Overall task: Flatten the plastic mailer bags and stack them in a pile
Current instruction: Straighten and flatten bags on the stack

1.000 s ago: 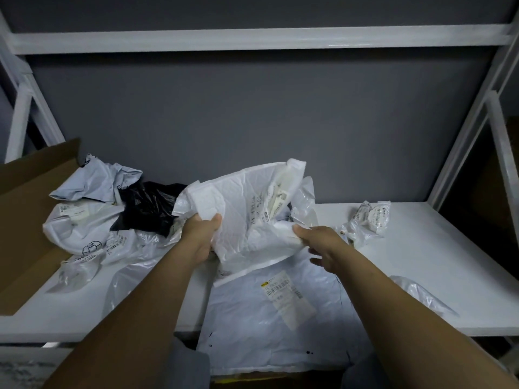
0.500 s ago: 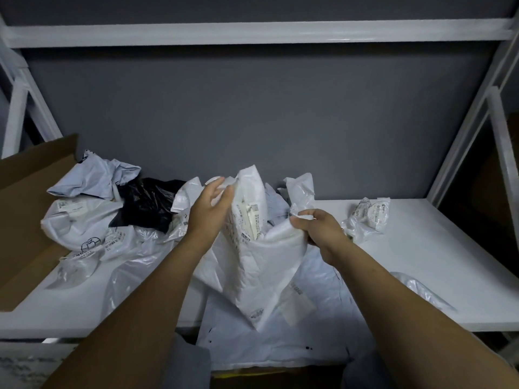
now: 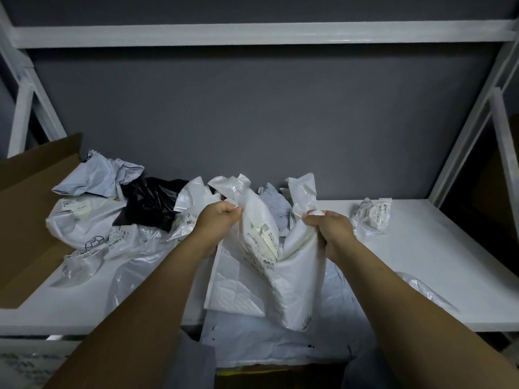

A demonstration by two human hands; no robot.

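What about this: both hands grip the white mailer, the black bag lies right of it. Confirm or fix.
Wrong side: the head view shows the black bag left of the white mailer, which the left hand and right hand both grip.

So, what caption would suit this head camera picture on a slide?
Left hand and right hand grip a crumpled white mailer bag above a flattened mailer on the white shelf.

> what's sitting on the white shelf [image 3: 421, 262]?

> crumpled mailers [image 3: 84, 220] heaped back-left around a black bag [image 3: 151, 203], cardboard [image 3: 25, 220] at the left edge, one small wad [image 3: 372, 217] on the right, a flat mailer [image 3: 266, 341] overhanging the front
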